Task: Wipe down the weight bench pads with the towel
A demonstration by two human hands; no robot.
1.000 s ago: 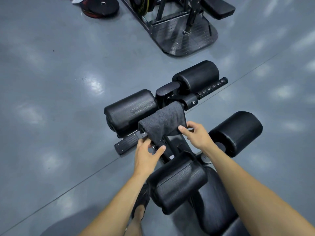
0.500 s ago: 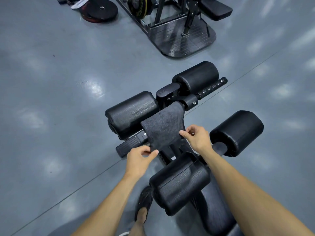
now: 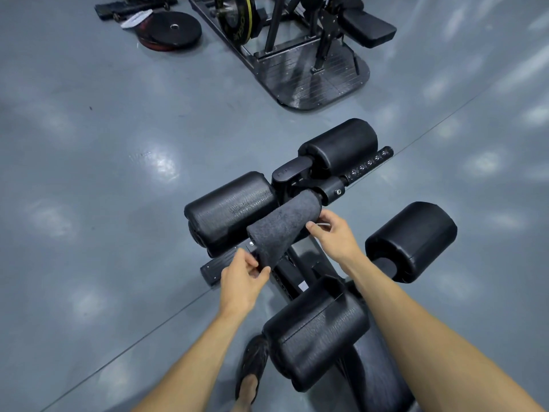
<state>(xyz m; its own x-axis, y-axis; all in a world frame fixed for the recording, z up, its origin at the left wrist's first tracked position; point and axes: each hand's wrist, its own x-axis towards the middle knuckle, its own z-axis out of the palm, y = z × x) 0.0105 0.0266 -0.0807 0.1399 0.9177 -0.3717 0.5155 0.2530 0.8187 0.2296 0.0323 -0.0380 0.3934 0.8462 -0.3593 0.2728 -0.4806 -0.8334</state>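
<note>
Since half a second ago the towel (image 3: 280, 230) has been drawn tighter into a narrower, rolled-looking strip over the bench's central bar, and the left hand (image 3: 242, 281) has shifted up along its lower end while the right hand (image 3: 334, 233) has moved up beside its right edge. The left hand's fingers (image 3: 263, 273) are clamped on the towel's lower corner, thumb and forefinger pinching the cloth. The right hand's fingers (image 3: 313, 227) are curled together at the towel's right edge; whether they actually grip the cloth is hard to tell.

The dark grey towel lies slanting, its upper end draped over the bar near the round metal collar (image 3: 334, 191), its lower end hanging toward the left hand. It sits between the left roller pad (image 3: 225, 209) and the right hand, touching the left pad's near end. A second roller pad (image 3: 338, 147) stands farther away, a third (image 3: 413, 239) is to the right, and a fourth (image 3: 315, 331) is nearest the camera, between the forearms.

A sandalled foot (image 3: 252, 370) rests on the grey floor (image 3: 89, 203) beside the bench. Farther off lie weight plates (image 3: 172, 31) and another machine's metal platform (image 3: 309, 75).
</note>
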